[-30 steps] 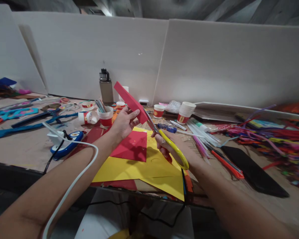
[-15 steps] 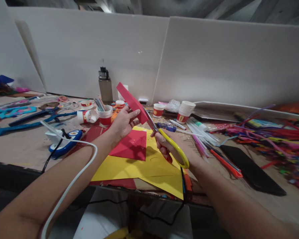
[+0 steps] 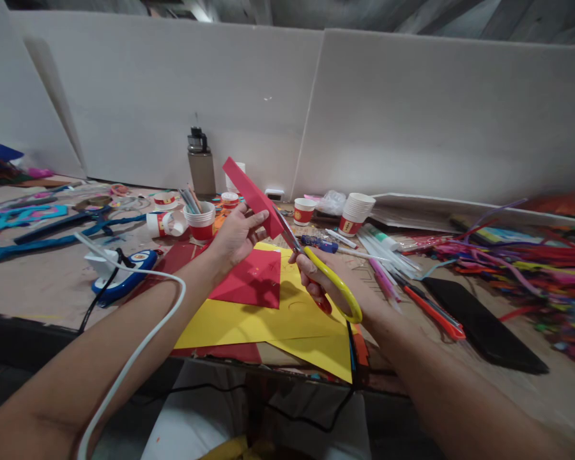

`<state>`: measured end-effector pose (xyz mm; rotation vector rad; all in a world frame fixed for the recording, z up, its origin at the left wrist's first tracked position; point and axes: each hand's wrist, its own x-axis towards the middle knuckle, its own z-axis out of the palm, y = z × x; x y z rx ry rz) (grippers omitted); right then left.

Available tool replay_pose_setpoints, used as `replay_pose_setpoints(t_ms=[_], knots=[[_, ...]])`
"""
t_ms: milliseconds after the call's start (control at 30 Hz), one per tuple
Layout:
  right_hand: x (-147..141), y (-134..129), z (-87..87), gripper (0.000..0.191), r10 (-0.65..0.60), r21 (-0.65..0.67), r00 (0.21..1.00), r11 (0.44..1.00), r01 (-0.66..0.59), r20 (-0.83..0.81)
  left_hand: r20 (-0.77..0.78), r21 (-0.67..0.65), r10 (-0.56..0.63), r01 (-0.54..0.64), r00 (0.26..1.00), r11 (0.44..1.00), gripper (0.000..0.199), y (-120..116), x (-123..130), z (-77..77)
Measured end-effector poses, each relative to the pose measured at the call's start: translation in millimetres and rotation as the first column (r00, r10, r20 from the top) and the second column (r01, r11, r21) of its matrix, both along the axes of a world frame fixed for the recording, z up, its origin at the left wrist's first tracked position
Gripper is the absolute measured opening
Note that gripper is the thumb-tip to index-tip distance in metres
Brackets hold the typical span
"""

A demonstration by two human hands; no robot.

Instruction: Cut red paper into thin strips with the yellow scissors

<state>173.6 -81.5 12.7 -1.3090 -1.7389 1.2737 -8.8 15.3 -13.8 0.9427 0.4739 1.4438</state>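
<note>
A narrow folded piece of red paper (image 3: 250, 191) is pinched between the thumb and fingers of my left hand (image 3: 240, 234), raised above the table. My right hand (image 3: 316, 271) is closed round the yellow and red handles of a pair of scissors (image 3: 334, 281). The blades point up and left and lie against the lower right edge of the red piece; whether they are parted I cannot tell. Below my hands a red sheet (image 3: 253, 284) rests on yellow sheets (image 3: 220, 324) near the table's front edge.
Paper cups (image 3: 357, 211), one holding pencils (image 3: 200, 220), and a bottle (image 3: 201, 167) stand behind. A white cable (image 3: 146, 342) crosses my left forearm. To the right lie a red cutter (image 3: 434, 313), a black phone-like slab (image 3: 483, 322) and colourful pipe cleaners (image 3: 531, 268).
The whole view has shifted very slightly. Both hands, the red piece and the scissors hold almost the same pose as before.
</note>
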Motion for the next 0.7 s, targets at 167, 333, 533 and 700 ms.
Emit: replay_pose_setpoints(t_ms=[167, 333, 533, 700], knots=[[-0.8, 0.0, 0.4, 0.04, 0.005, -0.019, 1.0, 1.0, -0.005, -0.028, -0.001, 0.001, -0.001, 0.001, 1.0, 1.0, 0.023, 0.0, 0.0, -0.2], [-0.7, -0.5, 0.0, 0.04, -0.011, -0.034, 0.999, 0.999, 0.01, -0.035, -0.005, -0.013, 0.004, -0.004, 1.0, 1.0, 0.023, -1.9, 0.4, 1.1], [-0.1, -0.9, -0.8, 0.04, -0.025, -0.046, 0.999, 0.999, 0.023, -0.031, -0.005, -0.014, 0.001, -0.001, 1.0, 1.0, 0.026, -1.6, 0.2, 1.2], [0.7, 0.5, -4.2, 0.04, -0.019, -0.044, 0.999, 0.999, 0.017, -0.036, -0.004, -0.025, -0.002, 0.002, 1.0, 1.0, 0.026, -3.0, 0.7, 3.0]])
